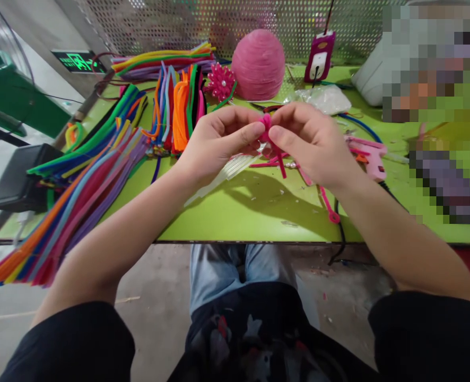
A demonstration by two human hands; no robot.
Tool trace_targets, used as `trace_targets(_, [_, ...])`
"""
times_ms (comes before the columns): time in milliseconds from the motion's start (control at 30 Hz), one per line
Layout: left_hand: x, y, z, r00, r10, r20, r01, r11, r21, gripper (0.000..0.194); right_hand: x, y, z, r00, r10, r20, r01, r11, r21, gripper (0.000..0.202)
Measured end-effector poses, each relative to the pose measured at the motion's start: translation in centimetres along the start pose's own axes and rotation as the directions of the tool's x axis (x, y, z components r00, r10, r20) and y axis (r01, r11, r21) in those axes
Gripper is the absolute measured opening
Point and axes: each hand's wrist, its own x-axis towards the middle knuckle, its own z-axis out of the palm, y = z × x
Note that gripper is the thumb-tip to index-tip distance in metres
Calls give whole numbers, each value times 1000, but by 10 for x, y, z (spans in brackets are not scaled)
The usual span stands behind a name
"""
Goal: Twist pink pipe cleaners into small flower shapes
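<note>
Both hands meet above the middle of the green table, pinching one pink pipe cleaner that is bent into a small looped shape, with a tail hanging down. My left hand is closed, its thumb and forefinger on the left side of the loops. From the right, my right hand grips the same piece between thumb and fingers. Beneath the hands lie clear glue sticks and more pink pipe-cleaner pieces, one with a curled end. A pink glue gun rests just beyond my right wrist.
Bundles of coloured pipe cleaners cover the table's left side, some overhanging the front edge. Behind the hands are a pink ball of twine, a pink flower, a plastic bag and a power strip. A black cable droops over the front edge.
</note>
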Motion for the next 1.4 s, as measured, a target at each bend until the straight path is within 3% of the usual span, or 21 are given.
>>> trace_targets(67, [1,-2,-1,1000,7,14,-8,999,36,13,3,4,2,991,120,58,-123,991,45,31])
trace_targets(133, [2,-3,-2,1000,-3,24,2,999,48,12,4,6,2,989,141,54,-140,990,-18,39])
trace_targets(367, [2,3,-1,996,-73,44,70,996,54,11,-4,-8,1,995,-31,-91,4,961,-277,36])
trace_targets(567, [3,4,-4,994,-93,59,93,996,4,15,-5,-9,2,990,-99,-105,67,961,-270,26])
trace_targets(633, [2,2,-6,996,-45,73,43,999,27,7,-3,-8,1,993,-77,-93,53,969,-242,27])
trace_targets(800, [-1,2,-11,992,57,113,-69,993,98,17,4,-3,-3,999,-26,-31,23,994,-111,27])
trace_targets(1000, [2,6,-14,985,111,133,-138,968,211,21,6,1,-7,985,133,110,-136,991,17,33])
trace_targets(1100, [1,6,-19,952,232,201,-282,920,273,16,7,2,-8,973,188,130,-203,973,108,43])
trace_targets(1233, [-4,8,-24,860,378,342,-498,768,403,19,8,4,-8,940,276,199,-313,932,185,57])
trace_targets(1300, [-4,7,-22,845,404,351,-527,743,413,20,7,3,-8,957,242,160,-260,960,102,59])
trace_targets(1333, [-3,6,-21,863,394,317,-496,782,378,21,5,1,-7,978,182,101,-183,983,-4,57])
trace_targets(1400, [1,3,-19,945,256,204,-299,928,221,21,2,-2,-7,1000,-7,-10,4,951,-310,50])
